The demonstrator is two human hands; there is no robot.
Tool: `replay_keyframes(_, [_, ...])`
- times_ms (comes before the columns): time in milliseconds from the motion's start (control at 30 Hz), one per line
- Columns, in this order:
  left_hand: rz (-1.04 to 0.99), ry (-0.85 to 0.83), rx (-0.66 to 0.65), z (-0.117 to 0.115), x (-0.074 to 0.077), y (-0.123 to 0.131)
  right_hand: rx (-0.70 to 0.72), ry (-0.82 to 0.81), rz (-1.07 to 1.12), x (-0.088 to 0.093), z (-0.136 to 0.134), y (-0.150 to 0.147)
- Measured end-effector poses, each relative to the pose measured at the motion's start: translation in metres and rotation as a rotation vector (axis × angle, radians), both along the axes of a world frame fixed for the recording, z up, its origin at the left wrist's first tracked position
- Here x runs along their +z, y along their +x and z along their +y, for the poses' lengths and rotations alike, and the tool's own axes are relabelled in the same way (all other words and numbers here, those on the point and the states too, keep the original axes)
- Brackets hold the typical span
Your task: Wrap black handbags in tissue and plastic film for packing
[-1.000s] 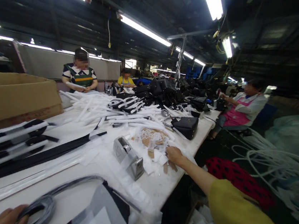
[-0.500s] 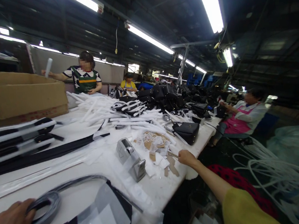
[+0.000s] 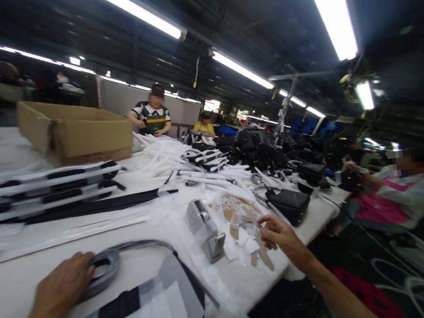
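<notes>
My left hand (image 3: pixel 65 279) lies at the left side of a coiled grey strap (image 3: pixel 113 264), its fingers closed over the coil's edge. From the coil, the strap runs in an arc to a flat grey and black bag (image 3: pixel 190 284) with clear plastic and white sheets on it. Above a heap of brown card pieces and white paper scraps (image 3: pixel 246 239) hovers my right hand (image 3: pixel 277 233), fingers loosely bent and apart, with nothing visible in them. Left of that heap stands a tape dispenser (image 3: pixel 207 231).
A cardboard box (image 3: pixel 94 136) stands at the back left. Wrapped black handles (image 3: pixel 65 181) lie in front of it. White tubes (image 3: pixel 165 154) and black bags (image 3: pixel 248 144) are piled farther back; one black bag (image 3: pixel 289 203) sits near the table's right edge. Co-workers sit or stand around.
The view has swung left. My right hand has gone from a closed fist at the card pieces to loosened fingers above them. My left hand remains at the coil.
</notes>
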State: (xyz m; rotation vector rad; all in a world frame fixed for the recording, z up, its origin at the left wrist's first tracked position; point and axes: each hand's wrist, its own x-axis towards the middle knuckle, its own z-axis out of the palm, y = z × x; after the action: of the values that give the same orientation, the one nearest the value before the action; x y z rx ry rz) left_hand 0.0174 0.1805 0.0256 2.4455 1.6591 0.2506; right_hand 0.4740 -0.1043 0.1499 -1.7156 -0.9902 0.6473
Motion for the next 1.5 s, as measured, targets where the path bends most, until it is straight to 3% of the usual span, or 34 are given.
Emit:
replay_keyframes(100, [0.109,0.037,0.072,-0.025,0.026,0.011,0.186,0.021,0.149,0.022,0.023,-0.056])
replay_keyframes(167, [0.104,0.045,0.106,-0.028,0.027,0.014,0.332,0.001,0.308,0.032,0.042,-0.096])
replay_keyframes(267, [0.08,0.047,0.142,-0.026,0.016,0.011,0.534,-0.035,0.538,0.037,0.074,-0.161])
replay_keyframes(400, [0.022,0.067,0.146,-0.027,0.008,0.009,0.682,-0.025,0.617,0.021,0.124,-0.235])
replay_keyframes(500, [-0.013,0.078,0.146,-0.029,0.008,0.009,0.762,0.027,0.54,-0.004,0.162,-0.267])
replay_keyframes(667, [-0.046,0.095,0.154,-0.03,0.011,0.006,0.813,0.113,0.271,-0.051,0.201,-0.28])
replay_keyframes(833, [-0.069,0.11,0.159,-0.032,0.013,0.006,0.811,-0.006,0.223,-0.083,0.207,-0.272])
replay_keyframes(1133, [-0.07,0.114,0.161,-0.034,0.015,0.008,0.813,-0.055,0.194,-0.094,0.207,-0.275])
replay_keyframes(1500, [-0.083,0.109,0.15,-0.037,0.021,0.01,0.83,0.212,-0.321,-0.109,0.228,-0.289])
